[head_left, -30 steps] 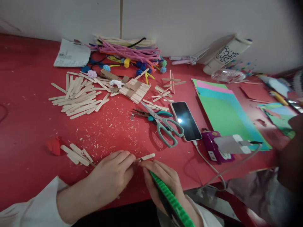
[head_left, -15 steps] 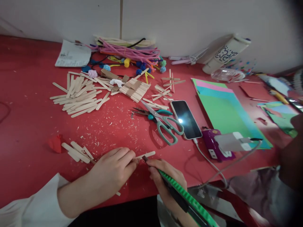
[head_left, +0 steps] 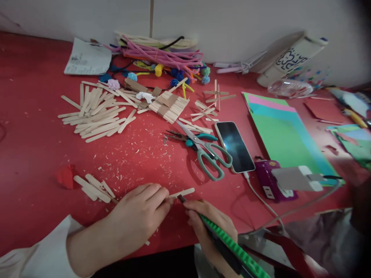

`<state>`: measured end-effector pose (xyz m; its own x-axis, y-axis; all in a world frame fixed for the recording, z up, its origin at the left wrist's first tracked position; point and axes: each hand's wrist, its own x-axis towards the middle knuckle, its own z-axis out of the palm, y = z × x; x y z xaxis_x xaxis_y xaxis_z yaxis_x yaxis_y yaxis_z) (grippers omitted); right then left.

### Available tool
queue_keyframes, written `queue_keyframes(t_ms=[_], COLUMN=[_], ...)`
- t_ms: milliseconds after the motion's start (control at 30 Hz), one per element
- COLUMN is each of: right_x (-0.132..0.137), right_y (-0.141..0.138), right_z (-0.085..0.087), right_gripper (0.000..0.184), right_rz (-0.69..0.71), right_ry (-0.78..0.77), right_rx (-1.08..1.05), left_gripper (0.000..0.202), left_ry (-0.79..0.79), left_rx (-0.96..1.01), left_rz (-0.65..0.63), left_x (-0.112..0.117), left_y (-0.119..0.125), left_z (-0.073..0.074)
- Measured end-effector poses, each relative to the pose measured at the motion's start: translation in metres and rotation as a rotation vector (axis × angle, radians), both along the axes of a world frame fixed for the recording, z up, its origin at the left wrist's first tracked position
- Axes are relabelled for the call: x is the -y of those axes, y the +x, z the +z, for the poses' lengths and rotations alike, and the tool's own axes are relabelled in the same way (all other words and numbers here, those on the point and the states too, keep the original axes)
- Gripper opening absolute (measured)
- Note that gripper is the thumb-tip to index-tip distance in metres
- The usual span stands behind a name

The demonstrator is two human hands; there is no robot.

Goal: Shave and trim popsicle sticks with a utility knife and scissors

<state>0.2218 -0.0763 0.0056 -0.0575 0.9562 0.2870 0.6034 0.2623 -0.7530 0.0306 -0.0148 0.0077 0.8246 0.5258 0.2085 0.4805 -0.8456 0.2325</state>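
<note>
Wooden stick (head_left: 187, 191), pale, slim, round-tipped, pinched in left hand (head_left: 145, 210), right hand (head_left: 214, 222) gripping green-and-black cutter (head_left: 232, 244)

head-worn view, facing forward and down, close above red table (head_left: 31, 146)

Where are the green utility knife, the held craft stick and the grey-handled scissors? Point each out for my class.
Green utility knife (head_left: 228, 240): head view, on its green casing.
Held craft stick (head_left: 183, 192): head view, on its exposed length.
Grey-handled scissors (head_left: 199, 142): head view, near the pivot.
</note>
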Motion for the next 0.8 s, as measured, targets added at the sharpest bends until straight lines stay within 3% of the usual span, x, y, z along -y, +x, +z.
queue_keyframes(t_ms=[433,633,800], right_x=[-0.0003,-0.0014,-0.0086], right_y=[-0.0005,-0.0007,-0.0048], right_z=[-0.0017,-0.0003,0.0073], right_gripper=[0.019,0.024,0.022], right_rz=[0.019,0.102,0.146], right_ry=[0.025,0.09,0.013], right_rx=[0.013,0.065,0.013], left_gripper=[0.018,0.014,0.013], left_ry=[-0.014,-0.03,-0.031], left_rx=[0.013,0.01,0.019], left_rz=[-0.003,-0.003,0.001], left_x=[0.0006,0.0011,0.0009], left_y=[-0.0018,-0.0009,-0.0002], left_z=[0.0001,-0.0011,-0.001])
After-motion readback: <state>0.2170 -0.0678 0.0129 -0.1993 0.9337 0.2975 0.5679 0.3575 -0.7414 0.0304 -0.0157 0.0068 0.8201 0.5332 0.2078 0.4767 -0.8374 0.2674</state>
